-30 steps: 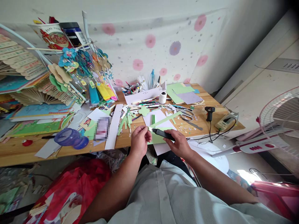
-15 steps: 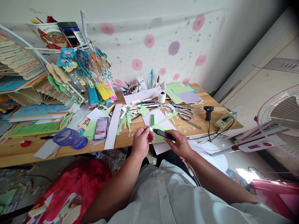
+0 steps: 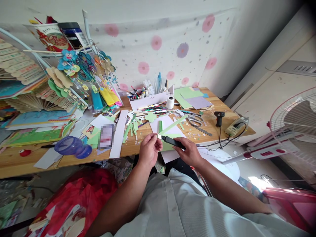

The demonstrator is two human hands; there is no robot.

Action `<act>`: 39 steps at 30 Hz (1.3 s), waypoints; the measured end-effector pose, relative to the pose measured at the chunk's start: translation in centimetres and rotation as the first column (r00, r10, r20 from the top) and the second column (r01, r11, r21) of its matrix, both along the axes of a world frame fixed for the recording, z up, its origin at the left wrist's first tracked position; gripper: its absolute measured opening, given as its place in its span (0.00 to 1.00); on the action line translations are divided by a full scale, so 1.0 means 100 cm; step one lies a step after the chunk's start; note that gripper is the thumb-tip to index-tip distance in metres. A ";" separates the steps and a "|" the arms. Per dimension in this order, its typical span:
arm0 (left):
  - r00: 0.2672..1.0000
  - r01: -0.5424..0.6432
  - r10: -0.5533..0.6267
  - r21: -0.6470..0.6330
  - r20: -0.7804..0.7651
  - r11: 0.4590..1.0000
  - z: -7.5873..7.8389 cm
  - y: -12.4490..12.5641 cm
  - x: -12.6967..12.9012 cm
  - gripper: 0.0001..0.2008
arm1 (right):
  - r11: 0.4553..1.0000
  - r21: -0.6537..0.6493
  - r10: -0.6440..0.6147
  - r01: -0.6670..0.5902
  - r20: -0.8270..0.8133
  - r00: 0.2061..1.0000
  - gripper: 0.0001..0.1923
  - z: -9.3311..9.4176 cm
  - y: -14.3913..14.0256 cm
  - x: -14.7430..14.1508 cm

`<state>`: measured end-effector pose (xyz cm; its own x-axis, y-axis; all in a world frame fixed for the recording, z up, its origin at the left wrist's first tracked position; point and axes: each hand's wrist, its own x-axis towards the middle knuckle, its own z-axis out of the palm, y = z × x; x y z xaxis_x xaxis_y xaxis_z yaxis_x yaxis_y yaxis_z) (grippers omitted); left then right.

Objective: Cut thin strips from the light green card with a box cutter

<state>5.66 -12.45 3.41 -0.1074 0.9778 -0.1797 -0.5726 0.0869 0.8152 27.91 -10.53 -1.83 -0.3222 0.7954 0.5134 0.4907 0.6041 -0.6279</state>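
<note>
My right hand is wrapped round the handle of a black utility knife, its pale tip pointing left. My left hand is closed in a pinch right at that tip; whatever lies between its fingertips is too small to make out. Both hands are above the front edge of the table. Just beyond them a long green paper strip slants up to the right over a white sheet. Several narrow green strips stand close together on that sheet. A green flower-shaped cutout is behind.
Scissors and a glue gun lie to the right, near a power strip. A white thread spool stands before a pen box. Left are a purple tape dispenser and paper scraps. A fan stands right.
The view has shifted slightly, so the table things appear a little further left. Both hands keep nearly the same pose at the knife's tip.
</note>
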 end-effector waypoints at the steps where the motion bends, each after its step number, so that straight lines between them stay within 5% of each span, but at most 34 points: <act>1: 1.000 0.000 0.000 0.001 0.003 1.000 0.000 0.000 0.000 0.20 | 1.000 -0.002 0.001 -0.001 -0.001 1.000 0.16 0.000 0.000 0.000; 39: 0.997 -0.024 0.024 0.000 0.068 1.000 0.000 0.000 -0.001 0.22 | 1.000 -0.026 -0.011 0.010 -0.015 1.000 0.15 0.000 0.001 -0.003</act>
<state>5.53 -12.48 3.44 -0.1187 0.9752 -0.1866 -0.6282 0.0717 0.7747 27.66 -10.46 -1.84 -0.3063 0.8116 0.4975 0.4874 0.5827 -0.6503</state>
